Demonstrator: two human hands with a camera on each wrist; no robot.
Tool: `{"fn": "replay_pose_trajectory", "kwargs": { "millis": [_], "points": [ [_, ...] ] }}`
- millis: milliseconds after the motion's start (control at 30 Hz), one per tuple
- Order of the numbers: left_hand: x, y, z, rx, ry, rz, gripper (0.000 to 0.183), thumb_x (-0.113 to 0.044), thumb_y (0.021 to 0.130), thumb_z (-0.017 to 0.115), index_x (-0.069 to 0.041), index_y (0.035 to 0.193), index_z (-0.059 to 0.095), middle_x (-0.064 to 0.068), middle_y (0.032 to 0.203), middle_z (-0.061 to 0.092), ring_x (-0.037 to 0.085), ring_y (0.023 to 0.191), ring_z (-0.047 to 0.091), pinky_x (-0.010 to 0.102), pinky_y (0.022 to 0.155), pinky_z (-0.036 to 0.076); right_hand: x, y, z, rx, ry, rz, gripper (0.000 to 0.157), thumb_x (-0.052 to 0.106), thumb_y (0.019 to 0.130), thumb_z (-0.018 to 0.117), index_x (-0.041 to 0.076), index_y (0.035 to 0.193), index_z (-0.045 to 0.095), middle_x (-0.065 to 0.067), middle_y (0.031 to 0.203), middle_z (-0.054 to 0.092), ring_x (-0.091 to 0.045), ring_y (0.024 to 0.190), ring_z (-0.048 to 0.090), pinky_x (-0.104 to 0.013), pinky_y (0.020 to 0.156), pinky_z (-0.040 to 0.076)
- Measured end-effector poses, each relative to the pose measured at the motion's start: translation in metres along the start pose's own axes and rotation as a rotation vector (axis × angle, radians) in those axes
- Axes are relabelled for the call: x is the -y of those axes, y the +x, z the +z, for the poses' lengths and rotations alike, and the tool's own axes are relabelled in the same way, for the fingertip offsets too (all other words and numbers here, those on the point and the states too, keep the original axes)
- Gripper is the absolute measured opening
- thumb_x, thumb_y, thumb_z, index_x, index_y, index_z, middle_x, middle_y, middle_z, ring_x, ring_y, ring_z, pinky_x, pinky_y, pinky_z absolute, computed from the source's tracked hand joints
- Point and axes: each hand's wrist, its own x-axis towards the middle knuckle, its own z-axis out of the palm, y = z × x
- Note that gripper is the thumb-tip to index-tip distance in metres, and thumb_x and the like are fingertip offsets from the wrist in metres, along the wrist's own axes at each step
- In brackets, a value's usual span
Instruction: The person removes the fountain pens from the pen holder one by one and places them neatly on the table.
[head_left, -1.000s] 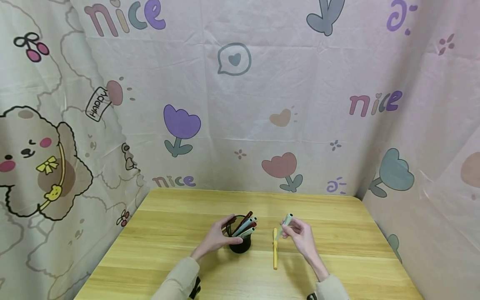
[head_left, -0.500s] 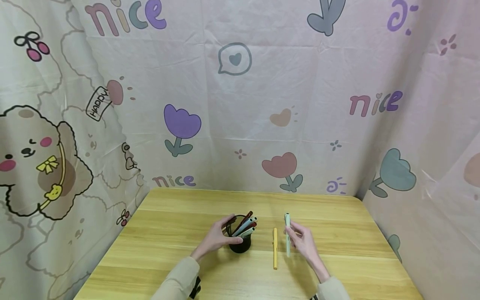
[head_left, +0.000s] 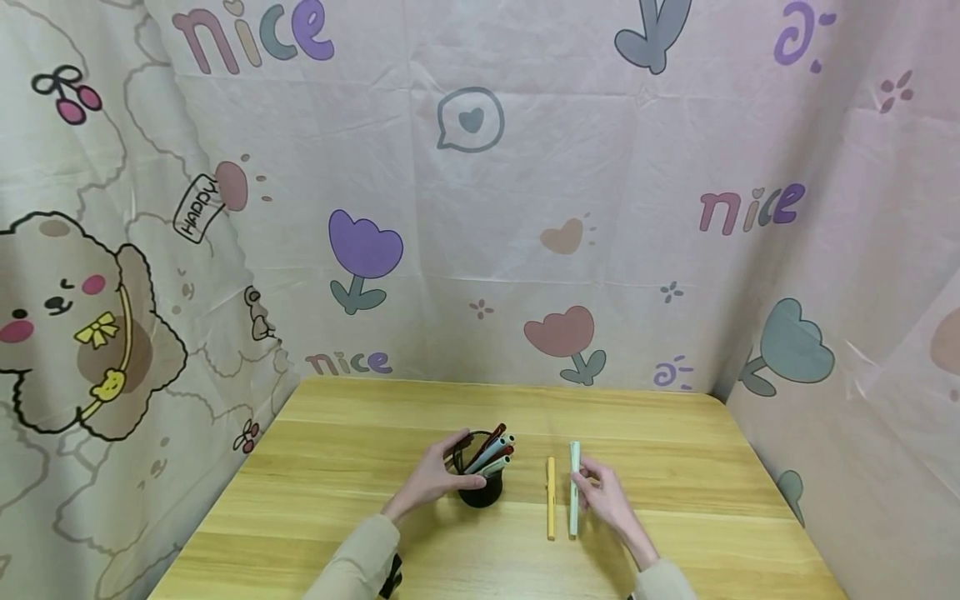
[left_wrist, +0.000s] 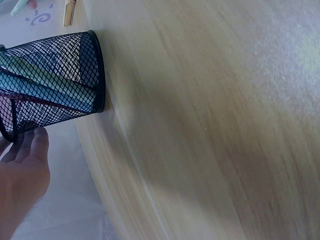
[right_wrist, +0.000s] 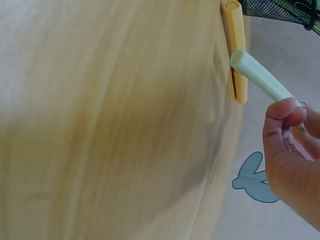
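A black mesh pen holder (head_left: 480, 493) stands on the wooden table, with several pens (head_left: 491, 457) in dark red, pale blue and mint leaning inside. My left hand (head_left: 429, 477) grips the holder near its rim, thumb in front and fingers behind; the left wrist view shows fingers against the mesh (left_wrist: 60, 55). In my right hand (head_left: 606, 497), thumb and fingers pinch a mint-green pen (right_wrist: 262, 77). From the head view this pen runs parallel to a yellow pen (head_left: 551, 504) lying on the table just to its left. In the right wrist view it slants over the table.
The wooden table (head_left: 360, 417) reaches back to a patterned cloth (head_left: 480, 250) hung behind it and along both sides. The holder stands left of the two pens.
My right hand turned the mint pen from a slant to lengthwise, moved it right of the yellow pen, then lowered it toward me. My left hand stayed at the holder.
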Motion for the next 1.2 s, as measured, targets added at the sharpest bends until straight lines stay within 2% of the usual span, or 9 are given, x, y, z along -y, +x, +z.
{"fn": "replay_pose_trajectory", "kwargs": {
  "millis": [267,467,700,967,1200],
  "points": [
    [0.002,0.0,0.0,0.007,-0.016,-0.002,0.097,-0.036,0.076,0.088,-0.003,0.153,0.039,0.02,0.159,0.041,0.047,0.146,0.036,0.068,0.117,0.031,-0.005,0.0,0.001,0.058,0.015,0.045,0.025,-0.003,0.098,0.051,-0.014,0.12,0.052,-0.01,0.095,0.052,-0.009,0.062,0.05,-0.018,0.053,0.047],
    [0.003,0.0,0.001,0.006,-0.018,0.0,0.097,-0.036,0.076,0.088,-0.003,0.153,0.039,0.02,0.159,0.041,0.047,0.147,0.035,0.069,0.116,0.032,-0.011,0.002,0.002,0.052,0.025,0.047,0.042,-0.005,0.095,0.054,-0.017,0.134,0.044,-0.01,0.093,0.054,-0.008,0.062,0.051,-0.017,0.053,0.047],
    [0.003,0.0,0.001,0.007,-0.026,0.002,0.097,-0.035,0.076,0.089,-0.003,0.153,0.039,0.021,0.159,0.04,0.046,0.147,0.034,0.067,0.117,0.032,-0.016,0.006,0.003,0.024,0.024,0.07,0.03,-0.007,0.092,0.057,-0.016,0.119,0.047,-0.011,0.091,0.059,-0.013,0.064,0.055,-0.02,0.053,0.051],
    [0.001,0.0,0.001,0.007,-0.028,-0.005,0.097,-0.035,0.076,0.089,-0.002,0.153,0.039,0.02,0.159,0.04,0.047,0.147,0.034,0.067,0.117,0.033,-0.02,0.006,0.001,0.076,-0.076,0.022,0.035,-0.004,0.092,0.061,-0.017,0.122,0.05,-0.013,0.082,0.06,-0.014,0.061,0.057,-0.028,0.051,0.057],
    [0.002,0.001,0.001,0.008,-0.026,-0.006,0.097,-0.035,0.076,0.089,-0.003,0.154,0.039,0.02,0.16,0.039,0.047,0.147,0.033,0.068,0.117,0.032,-0.021,0.006,0.002,0.111,-0.165,-0.014,0.029,-0.003,0.092,0.062,-0.016,0.116,0.054,-0.016,0.078,0.063,-0.013,0.055,0.057,-0.032,0.048,0.058]
  ]
}}
